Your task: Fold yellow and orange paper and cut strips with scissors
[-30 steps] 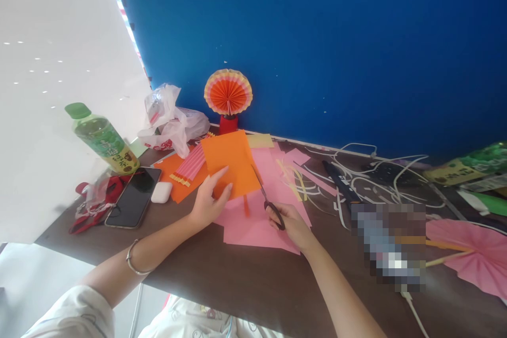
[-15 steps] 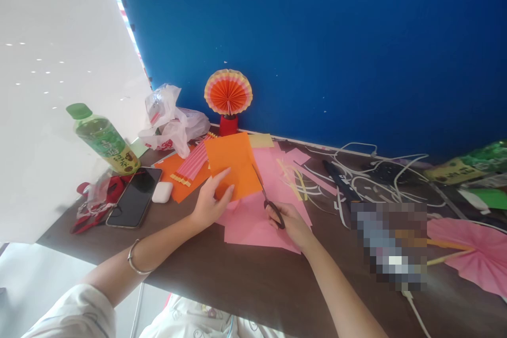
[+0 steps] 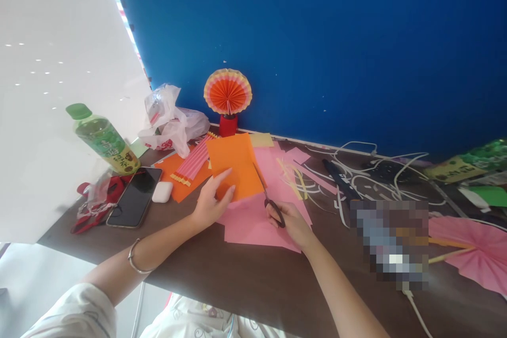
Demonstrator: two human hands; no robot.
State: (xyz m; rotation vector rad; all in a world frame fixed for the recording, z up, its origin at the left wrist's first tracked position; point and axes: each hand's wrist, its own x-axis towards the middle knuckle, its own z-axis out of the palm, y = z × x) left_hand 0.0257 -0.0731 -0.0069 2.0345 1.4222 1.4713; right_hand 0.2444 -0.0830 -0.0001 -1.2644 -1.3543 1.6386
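Note:
My left hand [image 3: 212, 203] holds an orange sheet of paper [image 3: 232, 161] by its lower left part, with thumb and a finger showing on top. In my right hand [image 3: 291, 222] is a pair of dark-handled scissors [image 3: 274, 210], the fingers wrapped in its loops. Its blades lie along the right edge of the orange sheet, where a narrow strip shows beside them. How wide the blades stand apart is hard to see. Pink sheets [image 3: 253, 227] lie under both hands, on the brown table.
Left stand a green-capped bottle [image 3: 105, 137], a phone [image 3: 134, 198], a white earbud case [image 3: 162, 191] and a plastic bag [image 3: 170, 121]. Behind is a round paper fan [image 3: 227, 91] in a red holder [image 3: 228, 125]. Paper strips [image 3: 295, 179], white cables [image 3: 356, 179] and a pink fan [image 3: 471, 248] lie right.
The orange sheet has shifted slightly to the right against the scissor blades, and the strip at its right edge shows more plainly. My hands stay almost where they were.

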